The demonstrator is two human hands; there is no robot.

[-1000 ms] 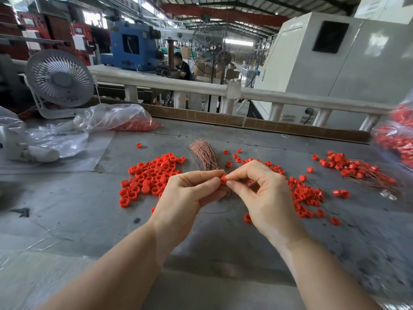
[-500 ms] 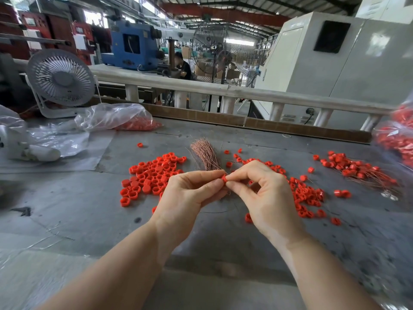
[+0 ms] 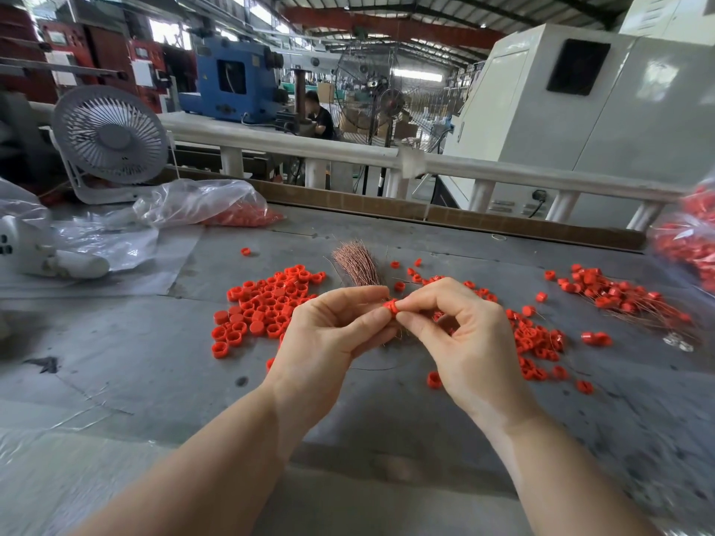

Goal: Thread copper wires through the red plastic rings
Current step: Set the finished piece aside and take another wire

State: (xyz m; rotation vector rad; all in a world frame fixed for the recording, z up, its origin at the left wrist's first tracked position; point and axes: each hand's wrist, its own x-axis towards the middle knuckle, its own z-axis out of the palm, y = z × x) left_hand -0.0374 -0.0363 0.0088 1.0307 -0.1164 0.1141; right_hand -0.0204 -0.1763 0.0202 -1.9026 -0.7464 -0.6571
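Head view: left hand [image 3: 329, 334] and right hand [image 3: 464, 342] meeting fingertip to fingertip above the middle of the table [image 3: 116, 361], both pinching one red ring [image 3: 390, 306], probably to steady its hole for a wire. Copper wire bundle [image 3: 358, 263] just behind, loose rings [image 3: 267, 307] on both sides, likely for short reach.

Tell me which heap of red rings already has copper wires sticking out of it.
The far-right heap: thin wires trail from its rings. The left heap is bare rings.

Matt red plastic ring [image 3: 390, 306], copper wires [image 3: 358, 263]
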